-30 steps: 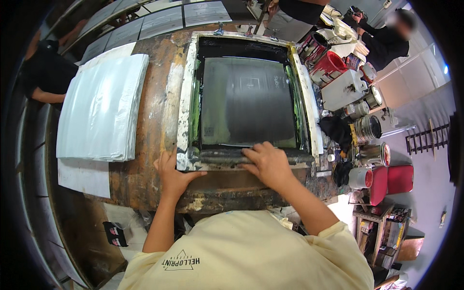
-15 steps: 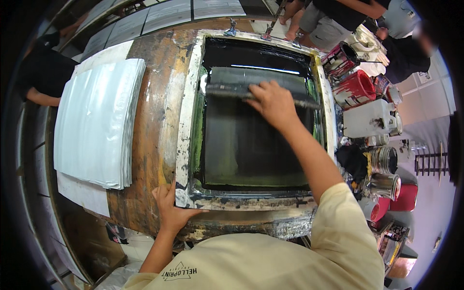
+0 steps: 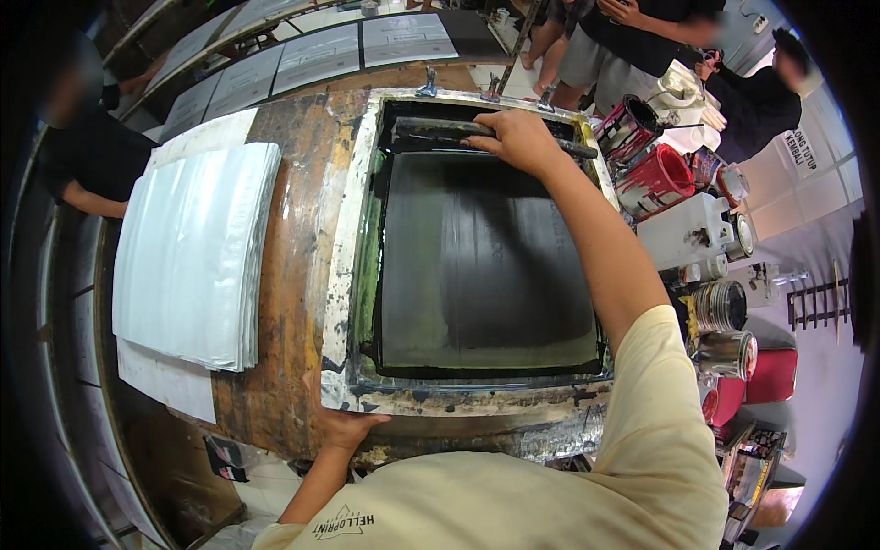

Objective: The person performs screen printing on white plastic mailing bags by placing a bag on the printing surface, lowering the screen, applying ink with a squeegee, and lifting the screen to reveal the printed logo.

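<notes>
A silkscreen frame (image 3: 337, 335) with white, paint-stained edges lies on the worktable, its dark mesh (image 3: 486, 293) smeared with black ink. At the far end of the mesh, my right hand (image 3: 521, 139) is closed around a long dark squeegee (image 3: 431, 131) lying crosswise. My left hand (image 3: 343, 427) grips the frame's near left corner, with the thumb along the near edge; its other fingers are partly hidden by the frame. To the left sits a thick stack of whitish plastic-looking sheets (image 3: 192, 261).
Hinge clamps (image 3: 428, 85) stand along the frame's far edge. Ink-stained cans, including a red one (image 3: 655, 181), and a white jug (image 3: 683, 227) crowd the right side. A person (image 3: 87, 156) stands beyond the stack. Others are at the far right. Printed sheets (image 3: 316, 53) lie on racks behind.
My right hand has moved the squeegee away from me to the far end of the mesh. My left hand stays at the corner. The view has shifted slightly.
</notes>
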### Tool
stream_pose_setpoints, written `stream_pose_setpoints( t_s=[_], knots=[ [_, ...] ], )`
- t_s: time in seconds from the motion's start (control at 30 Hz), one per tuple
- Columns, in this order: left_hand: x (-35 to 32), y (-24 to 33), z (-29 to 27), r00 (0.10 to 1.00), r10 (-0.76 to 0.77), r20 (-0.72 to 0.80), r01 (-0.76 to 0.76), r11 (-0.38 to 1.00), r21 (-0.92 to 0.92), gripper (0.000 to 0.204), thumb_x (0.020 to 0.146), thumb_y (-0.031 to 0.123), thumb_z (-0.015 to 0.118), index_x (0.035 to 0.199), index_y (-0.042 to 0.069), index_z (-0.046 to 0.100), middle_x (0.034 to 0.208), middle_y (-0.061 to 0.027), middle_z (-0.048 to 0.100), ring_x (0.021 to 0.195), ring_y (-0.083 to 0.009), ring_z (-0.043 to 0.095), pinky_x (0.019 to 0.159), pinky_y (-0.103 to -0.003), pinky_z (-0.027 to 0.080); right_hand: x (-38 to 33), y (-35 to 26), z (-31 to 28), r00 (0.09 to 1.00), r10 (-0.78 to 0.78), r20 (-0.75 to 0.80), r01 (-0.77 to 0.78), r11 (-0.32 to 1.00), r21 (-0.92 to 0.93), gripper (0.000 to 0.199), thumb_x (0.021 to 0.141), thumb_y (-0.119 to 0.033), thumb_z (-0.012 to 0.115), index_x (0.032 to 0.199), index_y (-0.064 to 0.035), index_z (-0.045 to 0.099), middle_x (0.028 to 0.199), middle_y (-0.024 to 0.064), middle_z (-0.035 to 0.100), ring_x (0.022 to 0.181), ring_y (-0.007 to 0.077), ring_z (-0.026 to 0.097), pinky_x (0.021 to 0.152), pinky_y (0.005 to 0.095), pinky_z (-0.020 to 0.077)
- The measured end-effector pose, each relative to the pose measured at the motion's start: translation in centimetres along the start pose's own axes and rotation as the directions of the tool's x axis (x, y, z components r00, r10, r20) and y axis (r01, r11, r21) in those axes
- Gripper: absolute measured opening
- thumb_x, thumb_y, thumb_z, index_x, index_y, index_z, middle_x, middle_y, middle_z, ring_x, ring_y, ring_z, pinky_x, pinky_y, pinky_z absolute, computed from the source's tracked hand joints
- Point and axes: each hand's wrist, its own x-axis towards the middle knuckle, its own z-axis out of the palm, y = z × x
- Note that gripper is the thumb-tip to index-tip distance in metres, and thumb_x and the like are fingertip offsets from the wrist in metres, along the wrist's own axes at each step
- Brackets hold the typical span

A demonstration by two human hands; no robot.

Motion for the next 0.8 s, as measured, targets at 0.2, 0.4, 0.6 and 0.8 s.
stream_pose_setpoints(
  t_s=[0.2, 0.4, 0.6, 0.8],
  knots=[
    [0.2, -0.2, 0.4, 0.995, 0.093, -0.038, -0.092, 0.996, 0.018, 0.136, 0.049, 0.084, 0.091, 0.144, -0.007, 0.059, 0.117, -0.0169, 0.065, 0.103, -0.0346, 0.053, 0.094, -0.052, 0.043, -1.0, 0.1, 3.0, 0.995, -0.042, -0.086, 0.032, 0.992, -0.119, 0.046, 0.099, -0.058, 0.066, 0.107, -0.0135, 0.073, 0.099, 0.0106, 0.076, 0.102, 0.0350, 0.072, 0.084, 0.0506, 0.0569],
    [0.2, -0.7, -0.1, 0.997, 0.073, 0.031, -0.073, 0.997, 0.009, 0.132, 0.048, 0.072, 0.098, 0.147, -0.005, 0.058, 0.121, -0.0156, 0.065, 0.108, -0.0351, 0.055, 0.098, -0.052, 0.044, -4.0, -2.8, 3.5, 0.994, 0.005, -0.107, -0.020, 0.990, -0.143, 0.042, 0.099, -0.055, 0.068, 0.109, -0.0146, 0.072, 0.102, 0.0094, 0.075, 0.101, 0.0337, 0.072, 0.083, 0.0496, 0.0589],
    [0.0, -0.7, 0.6, 1.000, 0.010, -0.016, -0.013, 0.978, -0.207, 0.124, 0.052, 0.057, 0.105, 0.148, -0.005, 0.057, 0.124, -0.0162, 0.064, 0.114, -0.0354, 0.057, 0.100, -0.049, 0.046, -14.6, -11.8, 1.7, 0.992, -0.027, -0.122, 0.017, 0.997, -0.079, 0.035, 0.095, -0.046, 0.075, 0.101, -0.0123, 0.067, 0.095, 0.0100, 0.069, 0.094, 0.0362, 0.069, 0.076, 0.0501, 0.0568],
    [0.1, -0.8, 1.5, 0.993, -0.117, 0.027, 0.117, 0.891, -0.438, 0.120, 0.060, 0.042, 0.107, 0.153, -0.007, 0.050, 0.136, -0.0161, 0.060, 0.127, -0.0294, 0.060, 0.108, -0.043, 0.051, -25.3, -22.6, -3.8, 0.991, 0.095, 0.093, -0.090, 0.994, -0.063, 0.041, 0.093, -0.045, 0.077, 0.105, -0.0082, 0.065, 0.095, 0.0095, 0.068, 0.092, 0.0328, 0.070, 0.074, 0.0468, 0.0596]
  ],
)
